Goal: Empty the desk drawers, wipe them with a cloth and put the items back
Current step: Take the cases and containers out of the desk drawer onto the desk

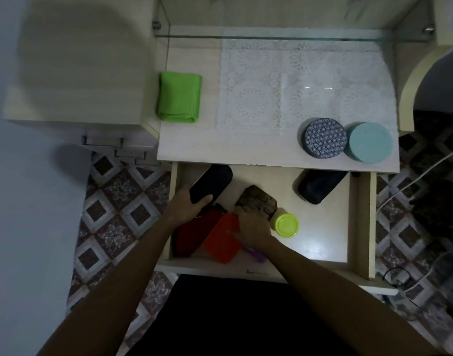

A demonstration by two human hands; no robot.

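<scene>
The desk drawer (359,222) stands pulled open below the desk top. My left hand (186,202) grips the near end of a long black case (212,183) at the drawer's left. My right hand (252,224) holds a brown patterned pouch (257,200) in the drawer's middle. Under my hands lie a dark red pouch (192,236), an orange case (221,240) and a purple item (255,253). A small jar with a lime green lid (287,225) stands right of my right hand. Another dark case (319,185) lies at the drawer's back right. A folded green cloth (179,97) rests on the desk top's left.
On the desk top (220,145) lie a white lace mat (297,88), a patterned dark round tin (324,137) and a teal round tin (370,141). A glass shelf (271,37) spans the back. A cabinet with handles (102,141) stands left. Cables (413,183) trail on the tiled floor right.
</scene>
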